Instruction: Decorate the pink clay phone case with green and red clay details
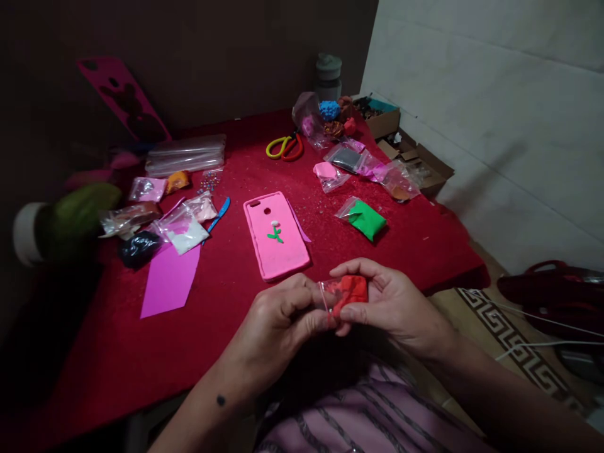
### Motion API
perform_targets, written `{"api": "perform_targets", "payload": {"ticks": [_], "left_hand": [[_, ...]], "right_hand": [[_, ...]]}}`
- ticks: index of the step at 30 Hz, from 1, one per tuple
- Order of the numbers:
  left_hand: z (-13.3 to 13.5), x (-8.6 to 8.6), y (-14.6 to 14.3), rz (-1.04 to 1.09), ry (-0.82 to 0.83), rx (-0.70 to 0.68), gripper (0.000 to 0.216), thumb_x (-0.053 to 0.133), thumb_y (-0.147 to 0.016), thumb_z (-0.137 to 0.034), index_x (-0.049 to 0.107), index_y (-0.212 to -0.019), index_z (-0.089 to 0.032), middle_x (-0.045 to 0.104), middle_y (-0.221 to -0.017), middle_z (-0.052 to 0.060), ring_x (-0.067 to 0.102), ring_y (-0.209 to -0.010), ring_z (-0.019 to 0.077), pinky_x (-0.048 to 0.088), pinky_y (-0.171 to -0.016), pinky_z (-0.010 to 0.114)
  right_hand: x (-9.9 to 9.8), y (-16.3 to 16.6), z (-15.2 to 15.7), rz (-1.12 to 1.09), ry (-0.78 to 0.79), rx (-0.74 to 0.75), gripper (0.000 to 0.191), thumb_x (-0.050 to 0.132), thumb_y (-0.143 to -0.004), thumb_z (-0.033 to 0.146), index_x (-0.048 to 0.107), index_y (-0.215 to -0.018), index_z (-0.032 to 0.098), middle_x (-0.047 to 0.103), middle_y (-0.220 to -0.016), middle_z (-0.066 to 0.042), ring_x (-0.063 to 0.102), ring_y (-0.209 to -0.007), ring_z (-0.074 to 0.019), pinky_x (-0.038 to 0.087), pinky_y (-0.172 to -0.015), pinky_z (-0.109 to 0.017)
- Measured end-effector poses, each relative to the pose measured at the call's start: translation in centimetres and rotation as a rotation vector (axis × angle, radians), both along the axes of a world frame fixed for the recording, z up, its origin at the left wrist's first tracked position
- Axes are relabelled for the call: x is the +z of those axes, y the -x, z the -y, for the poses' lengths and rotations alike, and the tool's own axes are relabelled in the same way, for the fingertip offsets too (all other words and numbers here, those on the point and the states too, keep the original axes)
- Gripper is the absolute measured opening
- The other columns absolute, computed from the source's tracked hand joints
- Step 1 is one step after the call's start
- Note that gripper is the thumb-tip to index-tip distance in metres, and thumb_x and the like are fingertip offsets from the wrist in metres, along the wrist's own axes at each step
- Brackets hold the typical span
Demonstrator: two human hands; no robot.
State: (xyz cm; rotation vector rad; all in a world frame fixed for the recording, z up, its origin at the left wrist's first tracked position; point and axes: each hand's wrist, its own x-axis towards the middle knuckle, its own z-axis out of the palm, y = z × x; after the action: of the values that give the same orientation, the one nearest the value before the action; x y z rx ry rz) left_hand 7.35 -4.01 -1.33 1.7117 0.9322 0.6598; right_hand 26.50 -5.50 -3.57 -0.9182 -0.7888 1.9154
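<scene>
Between my two hands is a small clear zip bag of red clay (353, 294), held above the table's front edge. My right hand (394, 305) grips the filled end between thumb and fingers. My left hand (287, 313) has its fingers closed at the bag's zip end; some fingertips are hidden behind or inside the plastic. Just beyond my hands lies a pink phone case (280, 248) bearing a small flower with a white head and a green stem and leaves. A bag of green clay (367, 220) rests to the right of the case.
Scissors (285, 146) with yellow and red handles lie farther back on the red cloth (226, 340). At left are a white clay bag (186, 236), a blue plastic knife (219, 217) and a purple sheet (170, 283). More clay bags and cardboard boxes (425, 157) sit at right.
</scene>
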Motion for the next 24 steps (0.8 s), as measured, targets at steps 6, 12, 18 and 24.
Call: {"api": "perform_targets", "payload": {"ticks": [6,12,18,24], "left_hand": [[0.15,-0.26,-0.10,-0.078,-0.244,-0.004,0.013,0.064,-0.089,-0.013,0.074,-0.094,-0.019,0.059,-0.078,0.000,0.058,-0.068,0.0081,0.044,-0.062,0.014],[0.83,-0.69,-0.22,-0.057,-0.411,0.088,0.018,0.063,-0.088,-0.007,0.069,-0.102,-0.016,0.064,-0.086,0.002,0.063,-0.075,0.0088,0.049,-0.067,0.013],[0.77,-0.60,-0.26,-0.072,-0.412,0.073,0.016,0.063,-0.087,-0.006,0.069,-0.100,-0.015,0.065,-0.087,0.002,0.064,-0.076,0.0080,0.049,-0.068,0.011],[0.84,-0.17,-0.57,-0.119,-0.488,0.089,0.012,0.062,-0.085,0.000,0.067,-0.088,-0.010,0.063,-0.083,0.003,0.062,-0.073,0.0066,0.046,-0.068,0.009]], "right_hand": [[-0.30,0.20,-0.04,0.018,-0.014,-0.047,0.038,0.083,-0.069,0.015,0.058,-0.098,0.017,0.072,-0.076,0.002,0.070,-0.057,-0.0091,0.055,-0.057,-0.017],[-0.25,0.08,-0.03,-0.026,-0.007,-0.056,0.034,0.081,-0.071,0.013,0.059,-0.096,0.017,0.072,-0.082,0.002,0.070,-0.058,-0.0098,0.057,-0.058,-0.020],[-0.20,0.07,0.04,-0.033,-0.002,-0.066,0.034,0.082,-0.070,0.013,0.059,-0.095,0.017,0.071,-0.084,0.002,0.070,-0.060,-0.0096,0.059,-0.060,-0.021],[-0.30,0.00,-0.07,-0.030,-0.026,-0.060,0.031,0.079,-0.073,0.013,0.058,-0.095,0.017,0.071,-0.080,0.002,0.070,-0.061,-0.0096,0.058,-0.061,-0.020]]}}
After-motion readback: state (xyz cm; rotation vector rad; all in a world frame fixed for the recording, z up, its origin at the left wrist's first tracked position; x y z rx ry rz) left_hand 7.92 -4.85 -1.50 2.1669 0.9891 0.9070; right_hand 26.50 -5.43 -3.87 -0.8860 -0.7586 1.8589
